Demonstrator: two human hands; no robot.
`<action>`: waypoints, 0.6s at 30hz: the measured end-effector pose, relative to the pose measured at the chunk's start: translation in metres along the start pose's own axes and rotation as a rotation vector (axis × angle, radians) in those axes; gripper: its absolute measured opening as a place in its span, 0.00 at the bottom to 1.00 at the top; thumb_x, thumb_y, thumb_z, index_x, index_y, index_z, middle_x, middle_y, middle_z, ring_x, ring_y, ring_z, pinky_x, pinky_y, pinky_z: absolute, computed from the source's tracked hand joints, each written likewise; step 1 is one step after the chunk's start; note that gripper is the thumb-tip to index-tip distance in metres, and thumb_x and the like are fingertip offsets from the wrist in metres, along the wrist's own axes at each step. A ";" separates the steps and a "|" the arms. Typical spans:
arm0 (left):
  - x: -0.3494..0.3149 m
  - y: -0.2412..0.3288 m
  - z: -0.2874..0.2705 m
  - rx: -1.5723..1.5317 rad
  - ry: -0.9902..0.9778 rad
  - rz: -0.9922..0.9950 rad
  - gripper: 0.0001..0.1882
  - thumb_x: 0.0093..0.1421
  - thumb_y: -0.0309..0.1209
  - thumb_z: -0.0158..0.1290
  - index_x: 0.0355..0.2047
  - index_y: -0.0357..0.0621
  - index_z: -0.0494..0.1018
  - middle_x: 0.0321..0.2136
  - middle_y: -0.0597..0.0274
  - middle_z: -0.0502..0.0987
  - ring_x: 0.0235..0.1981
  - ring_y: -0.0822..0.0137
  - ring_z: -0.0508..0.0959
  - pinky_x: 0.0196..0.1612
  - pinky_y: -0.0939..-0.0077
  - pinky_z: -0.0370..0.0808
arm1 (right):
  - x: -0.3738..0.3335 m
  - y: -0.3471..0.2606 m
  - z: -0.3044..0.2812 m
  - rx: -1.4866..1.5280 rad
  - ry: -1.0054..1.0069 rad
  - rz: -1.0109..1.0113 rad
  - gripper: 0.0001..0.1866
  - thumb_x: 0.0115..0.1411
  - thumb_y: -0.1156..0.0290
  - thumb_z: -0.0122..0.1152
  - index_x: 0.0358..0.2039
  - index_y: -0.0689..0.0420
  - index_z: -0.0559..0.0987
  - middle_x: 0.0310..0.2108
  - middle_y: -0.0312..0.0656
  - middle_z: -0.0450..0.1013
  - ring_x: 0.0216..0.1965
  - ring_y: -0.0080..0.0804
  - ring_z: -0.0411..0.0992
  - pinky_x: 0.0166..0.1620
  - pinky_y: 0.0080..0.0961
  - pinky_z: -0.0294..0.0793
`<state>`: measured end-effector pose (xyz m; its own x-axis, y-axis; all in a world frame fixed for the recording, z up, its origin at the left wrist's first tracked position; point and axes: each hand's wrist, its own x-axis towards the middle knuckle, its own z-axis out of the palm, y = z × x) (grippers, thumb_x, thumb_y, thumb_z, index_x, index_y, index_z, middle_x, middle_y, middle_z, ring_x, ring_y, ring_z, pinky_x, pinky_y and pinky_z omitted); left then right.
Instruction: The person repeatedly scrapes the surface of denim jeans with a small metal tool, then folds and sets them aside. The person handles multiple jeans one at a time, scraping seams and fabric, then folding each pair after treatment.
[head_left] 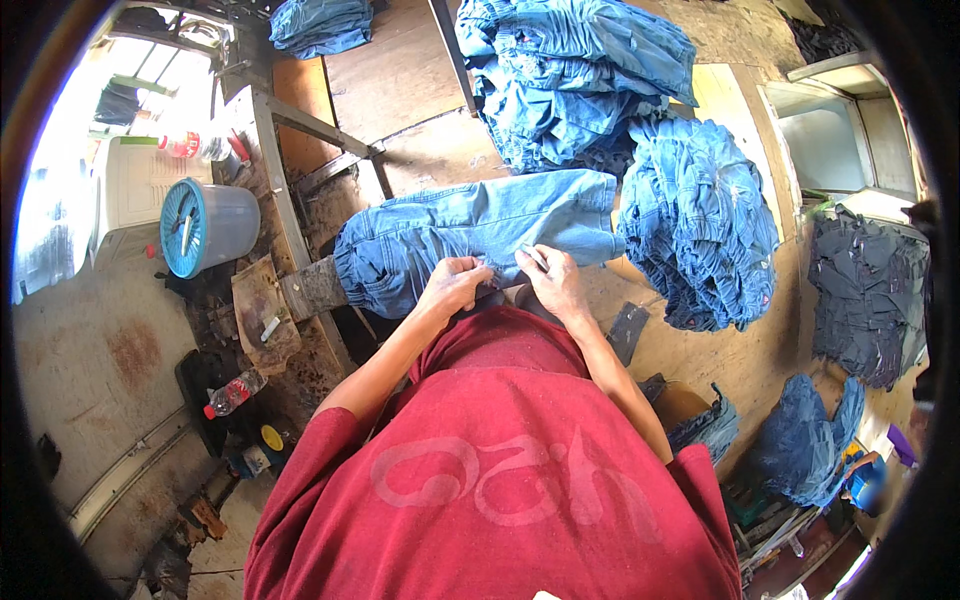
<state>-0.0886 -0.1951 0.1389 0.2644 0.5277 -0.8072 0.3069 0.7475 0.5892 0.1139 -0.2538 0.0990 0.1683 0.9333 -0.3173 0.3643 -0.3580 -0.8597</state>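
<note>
A pair of blue denim trousers (480, 225) lies across in front of me, its gathered elastic waist to the left and a leg end to the right. My left hand (458, 284) is closed, thumb and fingers pinching the near edge of the denim. Just to its right, my right hand (553, 280) also pinches that cloth, fingertips on the near side of the leg. Whether a loose thread is between the fingers is too small to tell. The left end of the trousers rests over a narrow wooden board (314, 290).
Tall stacks of folded denim (570, 80) and gathered jeans (700, 225) stand beyond and right. Black garments (868, 295) are piled far right; loose denim (808, 440) lies lower right. At left are a bucket with a blue rim (222, 228), a plastic bottle (236, 393) and a wooden frame (280, 185).
</note>
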 end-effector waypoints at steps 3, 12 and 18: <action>0.002 -0.002 -0.003 -0.036 -0.023 -0.034 0.09 0.68 0.33 0.60 0.33 0.43 0.78 0.16 0.75 0.68 0.14 0.79 0.62 0.19 0.78 0.58 | 0.000 0.000 0.001 0.017 0.015 0.000 0.21 0.71 0.54 0.65 0.34 0.63 0.82 0.23 0.51 0.74 0.24 0.39 0.69 0.33 0.39 0.70; 0.000 -0.001 -0.007 -0.074 -0.039 -0.079 0.11 0.68 0.35 0.61 0.31 0.44 0.76 0.16 0.76 0.65 0.15 0.79 0.62 0.20 0.78 0.58 | -0.002 -0.005 -0.001 -0.002 0.005 0.008 0.22 0.71 0.54 0.63 0.32 0.63 0.80 0.26 0.59 0.76 0.27 0.58 0.75 0.33 0.45 0.72; 0.010 0.002 -0.002 0.095 -0.114 0.038 0.09 0.69 0.33 0.59 0.33 0.43 0.77 0.19 0.74 0.66 0.16 0.79 0.63 0.20 0.78 0.59 | 0.001 0.001 0.000 -0.054 -0.046 0.048 0.21 0.71 0.54 0.63 0.33 0.63 0.81 0.28 0.58 0.77 0.29 0.58 0.77 0.35 0.45 0.74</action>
<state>-0.0868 -0.1873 0.1323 0.3781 0.5012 -0.7784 0.3787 0.6835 0.6241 0.1150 -0.2534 0.0978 0.1454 0.9148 -0.3768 0.4056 -0.4025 -0.8207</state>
